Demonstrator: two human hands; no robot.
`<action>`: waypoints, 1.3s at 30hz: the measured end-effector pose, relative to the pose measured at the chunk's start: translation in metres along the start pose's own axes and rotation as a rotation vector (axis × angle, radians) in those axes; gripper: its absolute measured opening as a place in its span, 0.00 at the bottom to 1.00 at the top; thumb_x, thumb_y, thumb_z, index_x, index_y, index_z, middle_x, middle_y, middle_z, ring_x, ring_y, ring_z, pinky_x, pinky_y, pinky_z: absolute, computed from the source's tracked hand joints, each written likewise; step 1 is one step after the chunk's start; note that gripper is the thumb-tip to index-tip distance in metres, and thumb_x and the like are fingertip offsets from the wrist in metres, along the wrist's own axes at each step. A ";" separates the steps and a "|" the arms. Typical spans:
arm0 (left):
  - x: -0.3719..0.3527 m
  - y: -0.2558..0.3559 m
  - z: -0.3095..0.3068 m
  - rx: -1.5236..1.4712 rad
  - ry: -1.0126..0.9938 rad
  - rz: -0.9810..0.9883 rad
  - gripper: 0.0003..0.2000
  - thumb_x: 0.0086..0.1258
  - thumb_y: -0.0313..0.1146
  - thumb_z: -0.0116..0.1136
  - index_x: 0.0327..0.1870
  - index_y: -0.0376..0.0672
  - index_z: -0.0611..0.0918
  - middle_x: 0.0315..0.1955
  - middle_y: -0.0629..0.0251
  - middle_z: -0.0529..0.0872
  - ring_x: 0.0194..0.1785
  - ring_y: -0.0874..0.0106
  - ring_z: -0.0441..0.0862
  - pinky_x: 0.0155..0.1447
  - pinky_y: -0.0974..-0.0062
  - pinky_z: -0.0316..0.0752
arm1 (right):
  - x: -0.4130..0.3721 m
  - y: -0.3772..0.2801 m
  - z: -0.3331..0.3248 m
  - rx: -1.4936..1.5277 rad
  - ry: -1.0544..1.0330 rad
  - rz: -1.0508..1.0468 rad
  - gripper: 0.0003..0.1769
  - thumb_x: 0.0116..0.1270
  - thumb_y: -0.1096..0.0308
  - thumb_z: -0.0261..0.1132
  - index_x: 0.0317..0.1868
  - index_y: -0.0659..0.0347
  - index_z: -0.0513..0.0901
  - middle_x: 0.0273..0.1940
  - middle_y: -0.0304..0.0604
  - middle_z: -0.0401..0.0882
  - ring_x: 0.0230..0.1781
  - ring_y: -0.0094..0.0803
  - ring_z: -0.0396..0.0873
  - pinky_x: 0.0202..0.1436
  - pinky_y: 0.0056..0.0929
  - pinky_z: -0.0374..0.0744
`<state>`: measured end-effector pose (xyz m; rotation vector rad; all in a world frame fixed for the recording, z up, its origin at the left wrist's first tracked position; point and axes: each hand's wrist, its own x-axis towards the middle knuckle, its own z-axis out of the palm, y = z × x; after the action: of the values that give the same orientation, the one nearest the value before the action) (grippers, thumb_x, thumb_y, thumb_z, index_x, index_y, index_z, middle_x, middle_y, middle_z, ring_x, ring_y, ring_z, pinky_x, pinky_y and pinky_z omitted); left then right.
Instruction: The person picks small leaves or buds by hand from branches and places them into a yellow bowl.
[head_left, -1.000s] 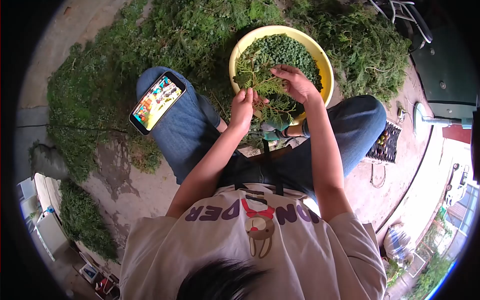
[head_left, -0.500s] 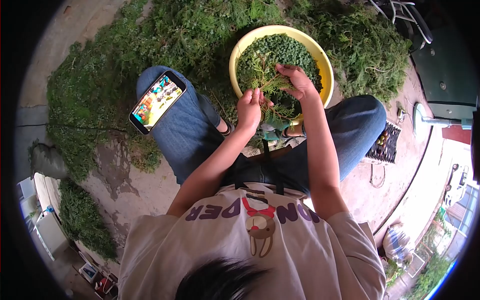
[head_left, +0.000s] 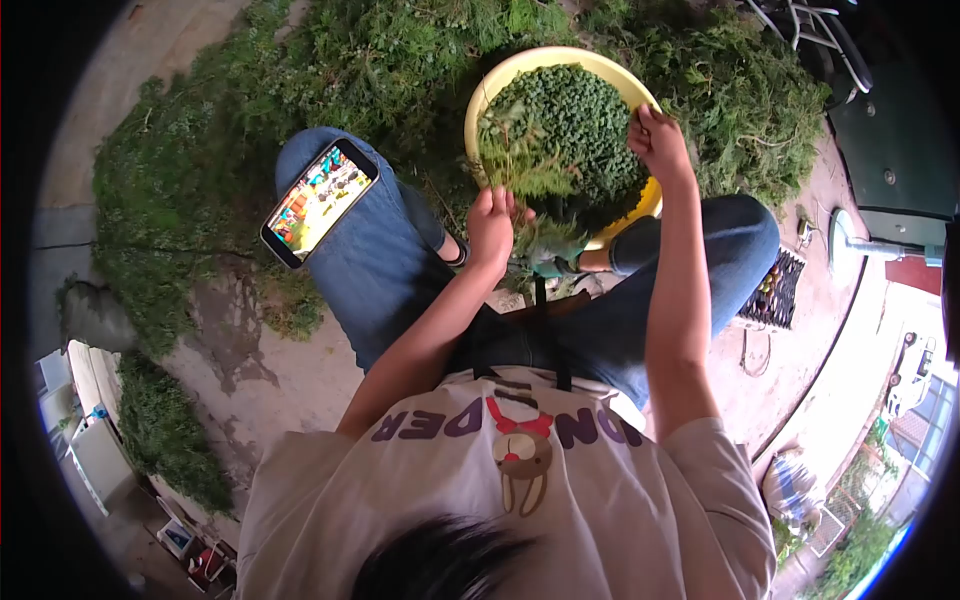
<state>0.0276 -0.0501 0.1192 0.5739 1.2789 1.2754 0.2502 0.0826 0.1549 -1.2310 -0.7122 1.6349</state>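
Observation:
My left hand [head_left: 490, 230] is closed round the stem end of a leafy evergreen sprig [head_left: 525, 165], whose flat green fronds spread over the near left side of the basin and look blurred. Beneath lies a wide yellow basin [head_left: 475, 115] filled with small round green cones [head_left: 575, 110]. At the basin's right rim is my right hand [head_left: 660, 148], its fingers pinched together; whether something small sits in them cannot be made out. The two hands are apart.
Heaps of cut evergreen branches [head_left: 230, 130] surround the basin, with more at the right [head_left: 745, 100]. A phone [head_left: 318, 203] with a lit screen rests on my left knee. A dark basket [head_left: 775, 290] stands beyond my right leg, near a round-based stand [head_left: 840, 238].
My right hand has moved away from the sprig, rightward to the basin's rim, and its fingers have closed. My left hand keeps the sprig and has shifted slightly left.

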 end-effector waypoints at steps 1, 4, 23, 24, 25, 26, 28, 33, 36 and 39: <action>-0.002 0.002 0.003 -0.007 0.010 0.000 0.13 0.72 0.34 0.38 0.26 0.39 0.66 0.21 0.71 0.64 0.21 0.77 0.68 0.31 0.78 0.71 | 0.001 -0.005 0.001 0.088 -0.163 0.017 0.07 0.68 0.70 0.48 0.34 0.64 0.68 0.24 0.36 0.63 0.20 0.20 0.57 0.21 0.20 0.61; -0.001 0.011 0.010 -0.060 0.003 -0.012 0.13 0.72 0.34 0.37 0.25 0.39 0.65 0.22 0.71 0.64 0.22 0.77 0.70 0.32 0.78 0.71 | 0.001 0.003 0.010 0.400 -0.235 0.000 0.11 0.69 0.71 0.42 0.43 0.71 0.66 0.40 0.51 0.69 0.30 0.33 0.67 0.35 0.30 0.73; 0.011 -0.004 -0.006 0.040 -0.162 0.045 0.10 0.72 0.38 0.38 0.32 0.43 0.68 0.27 0.73 0.70 0.33 0.77 0.77 0.36 0.79 0.66 | -0.067 0.026 0.095 -0.326 -0.139 0.105 0.25 0.60 0.62 0.61 0.51 0.73 0.69 0.43 0.49 0.73 0.43 0.32 0.74 0.31 0.21 0.78; 0.010 -0.003 -0.006 0.040 -0.159 0.045 0.10 0.72 0.38 0.38 0.32 0.43 0.68 0.27 0.73 0.70 0.33 0.77 0.77 0.36 0.79 0.66 | -0.068 0.030 0.098 -0.325 -0.141 0.106 0.25 0.60 0.62 0.61 0.51 0.73 0.69 0.43 0.49 0.73 0.43 0.32 0.74 0.31 0.21 0.78; 0.008 0.003 -0.004 0.061 -0.105 0.020 0.10 0.72 0.37 0.39 0.33 0.41 0.69 0.26 0.72 0.71 0.31 0.78 0.73 0.36 0.79 0.66 | -0.069 0.032 0.100 -0.333 -0.156 0.062 0.19 0.60 0.67 0.60 0.47 0.73 0.71 0.38 0.47 0.74 0.37 0.28 0.74 0.27 0.20 0.76; 0.006 0.008 -0.003 0.081 -0.052 -0.006 0.10 0.72 0.36 0.40 0.34 0.39 0.71 0.26 0.71 0.73 0.30 0.79 0.70 0.36 0.79 0.67 | -0.071 0.034 0.101 -0.340 -0.169 0.017 0.13 0.60 0.72 0.60 0.43 0.72 0.73 0.33 0.45 0.75 0.31 0.25 0.74 0.24 0.18 0.74; 0.006 0.010 -0.003 0.024 -0.038 -0.024 0.09 0.72 0.36 0.40 0.38 0.40 0.71 0.28 0.70 0.74 0.31 0.79 0.70 0.37 0.79 0.67 | -0.074 0.038 0.101 -0.370 -0.172 -0.003 0.11 0.59 0.73 0.60 0.39 0.71 0.73 0.29 0.42 0.75 0.25 0.23 0.72 0.22 0.18 0.72; 0.007 0.017 -0.001 -0.283 -0.052 -0.087 0.10 0.71 0.35 0.40 0.48 0.41 0.69 0.32 0.70 0.76 0.36 0.77 0.72 0.43 0.76 0.68 | -0.087 0.056 0.105 -0.570 -0.077 -0.162 0.06 0.57 0.74 0.61 0.29 0.68 0.74 0.21 0.41 0.74 0.15 0.19 0.71 0.18 0.21 0.69; 0.007 0.020 -0.002 -0.452 -0.071 -0.118 0.11 0.71 0.34 0.40 0.50 0.42 0.68 0.35 0.67 0.78 0.40 0.74 0.75 0.48 0.74 0.70 | -0.092 0.069 0.105 -0.895 -0.078 -0.476 0.04 0.56 0.76 0.58 0.28 0.68 0.72 0.24 0.51 0.75 0.19 0.37 0.75 0.23 0.33 0.72; 0.007 0.021 -0.007 -0.539 -0.221 -0.123 0.10 0.69 0.32 0.43 0.49 0.42 0.70 0.45 0.59 0.78 0.49 0.71 0.74 0.53 0.72 0.68 | -0.098 0.080 0.109 -1.041 -0.086 -0.658 0.02 0.55 0.78 0.55 0.28 0.68 0.70 0.27 0.57 0.74 0.28 0.54 0.73 0.29 0.42 0.72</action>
<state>0.0124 -0.0404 0.1331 0.2353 0.7308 1.3407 0.1270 -0.0298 0.1610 -1.3633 -1.9235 0.7262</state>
